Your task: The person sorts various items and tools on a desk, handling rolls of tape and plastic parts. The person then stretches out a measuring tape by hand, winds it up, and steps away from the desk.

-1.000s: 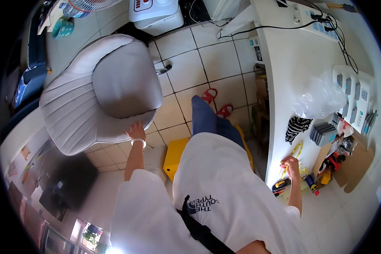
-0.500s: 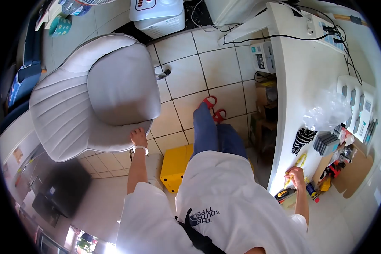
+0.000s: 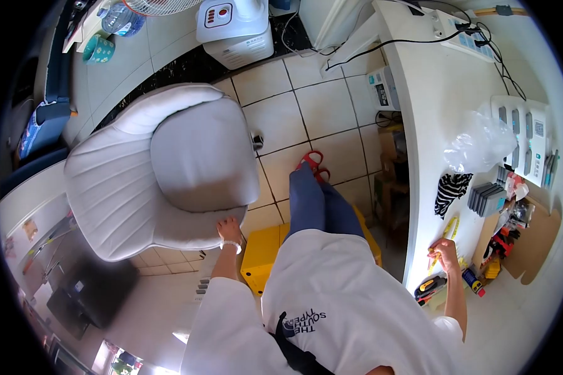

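Note:
My left hand (image 3: pixel 227 230) lies on the near arm edge of a grey cushioned chair (image 3: pixel 200 156), its fingers apart on the padding. A white bracelet is round that wrist. Over the white desk, my right hand (image 3: pixel 446 251) is closed on a yellow tape measure (image 3: pixel 453 226), whose strip sticks out past the fingers. Beside this hand are a black and orange tool (image 3: pixel 429 289) and a small blue and yellow can (image 3: pixel 471 280).
The white desk (image 3: pixel 422 134) bears a clear plastic bag (image 3: pixel 480 145), a zebra-striped cloth (image 3: pixel 450 192), grey flat pieces (image 3: pixel 486 199) and a cardboard box (image 3: pixel 538 240). A yellow box (image 3: pixel 260 255) stands behind my legs. Cardboard boxes (image 3: pixel 393 194) sit under the desk.
The chair has come closer to my body and to the right in view, with my left hand still on its edge. My right hand keeps its hold on the tape measure.

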The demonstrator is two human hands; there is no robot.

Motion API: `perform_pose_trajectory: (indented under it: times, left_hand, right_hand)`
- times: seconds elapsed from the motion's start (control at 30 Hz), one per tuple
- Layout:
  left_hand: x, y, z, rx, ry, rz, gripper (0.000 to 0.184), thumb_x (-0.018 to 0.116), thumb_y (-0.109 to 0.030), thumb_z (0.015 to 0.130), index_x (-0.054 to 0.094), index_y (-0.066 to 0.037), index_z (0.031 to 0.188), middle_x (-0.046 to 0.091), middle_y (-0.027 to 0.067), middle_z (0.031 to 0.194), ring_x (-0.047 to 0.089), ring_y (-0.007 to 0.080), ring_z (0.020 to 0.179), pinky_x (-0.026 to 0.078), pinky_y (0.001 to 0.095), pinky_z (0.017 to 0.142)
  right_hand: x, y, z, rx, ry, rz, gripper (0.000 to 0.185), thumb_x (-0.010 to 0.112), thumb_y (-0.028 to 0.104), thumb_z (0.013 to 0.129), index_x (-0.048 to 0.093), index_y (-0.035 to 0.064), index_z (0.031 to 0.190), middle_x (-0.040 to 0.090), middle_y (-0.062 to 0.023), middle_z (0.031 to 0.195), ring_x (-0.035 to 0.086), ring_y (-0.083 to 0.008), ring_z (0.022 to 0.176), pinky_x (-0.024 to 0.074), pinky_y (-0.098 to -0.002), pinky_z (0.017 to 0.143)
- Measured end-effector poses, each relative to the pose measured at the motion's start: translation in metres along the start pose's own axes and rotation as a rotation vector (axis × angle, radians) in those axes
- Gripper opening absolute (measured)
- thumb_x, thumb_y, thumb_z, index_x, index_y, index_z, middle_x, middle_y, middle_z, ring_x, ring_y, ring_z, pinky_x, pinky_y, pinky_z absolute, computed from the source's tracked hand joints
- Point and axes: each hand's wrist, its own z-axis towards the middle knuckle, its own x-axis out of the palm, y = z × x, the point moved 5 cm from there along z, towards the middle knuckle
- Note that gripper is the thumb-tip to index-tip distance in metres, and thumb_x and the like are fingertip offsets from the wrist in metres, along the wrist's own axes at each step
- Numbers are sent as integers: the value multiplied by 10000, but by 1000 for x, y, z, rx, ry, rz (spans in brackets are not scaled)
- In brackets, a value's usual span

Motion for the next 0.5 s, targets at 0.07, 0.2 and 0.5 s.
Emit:
perform_pose_trajectory:
  times: [0.07, 0.2, 0.5]
  left_hand:
    - [10, -12, -15, 39, 23, 21, 418, 552, -192, 797, 518, -59, 1192, 582, 123, 1141, 541, 355, 1061, 330, 506, 993]
    - [21, -27, -37, 113, 241, -80, 424, 587, -176, 774, 526, -64, 1178, 606, 130, 1113, 581, 359, 1026, 408, 503, 934]
    - [-89, -12, -16, 184, -21, -425, 550, 566, -145, 805, 396, 0, 1307, 453, 219, 1309, 445, 340, 1208, 391, 405, 997]
  right_hand:
    - [-2, -3, 0, -12, 18, -16, 111, 488, -22, 685, 594, -52, 701, 602, -155, 608, 613, -224, 528, 541, -324, 552]
    - [1, 2, -2, -35, 43, -30, 107, 489, -23, 685, 591, -53, 703, 607, -155, 611, 615, -222, 523, 547, -324, 551]
    - [-6, -7, 4, -161, 87, -38, 142, 500, 66, 684, 589, -44, 682, 617, -161, 606, 628, -228, 503, 555, -324, 521]
